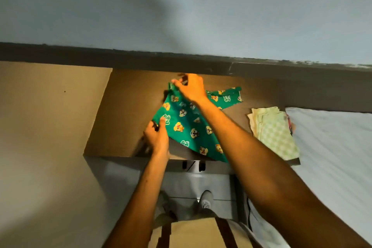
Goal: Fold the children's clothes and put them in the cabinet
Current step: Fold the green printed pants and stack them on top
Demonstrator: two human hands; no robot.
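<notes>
A green children's garment (pixel 187 125) printed with yellow cartoon faces lies partly lifted on a brown cabinet top (pixel 124 110). My left hand (pixel 158 137) pinches its near left corner at the front of the cabinet top. My right hand (pixel 191 86) grips the garment's far edge, close to the dark back ledge. A sleeve or leg of the garment (pixel 227 96) trails off to the right. A folded stack of pale green checked and cream clothes (pixel 273 131) sits on the cabinet top's right end.
A bed with a white sheet (pixel 332 147) lies to the right. A dark ledge (pixel 141 60) runs along the blue-grey wall behind the cabinet. Grey drawer fronts (pixel 201 185) and my feet show below, and a tan panel (pixel 44 127) stands at the left.
</notes>
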